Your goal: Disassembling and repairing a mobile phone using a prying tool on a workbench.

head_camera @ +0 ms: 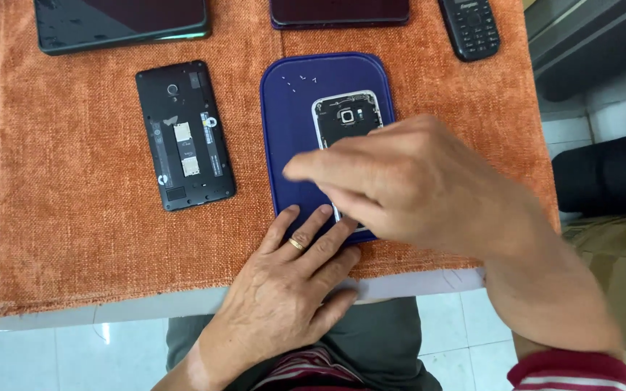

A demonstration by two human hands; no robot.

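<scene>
An opened phone [347,118] with a silver frame and bare internals lies on a dark blue mat [291,130]. My right hand [414,185] hovers over the phone's lower half, fingers bent and pointing left, hiding that part; whether it pinches anything I cannot tell. My left hand [291,282], wearing a gold ring, lies flat with its fingertips on the mat's near edge. Several tiny screws [302,80] sit at the mat's far left corner.
A black phone without its back cover [185,135] lies left of the mat on the orange cloth [74,217]. Along the far edge are a dark tablet [121,25], another dark phone [338,13] and a black keypad phone [470,27]. The table edge [146,308] is near me.
</scene>
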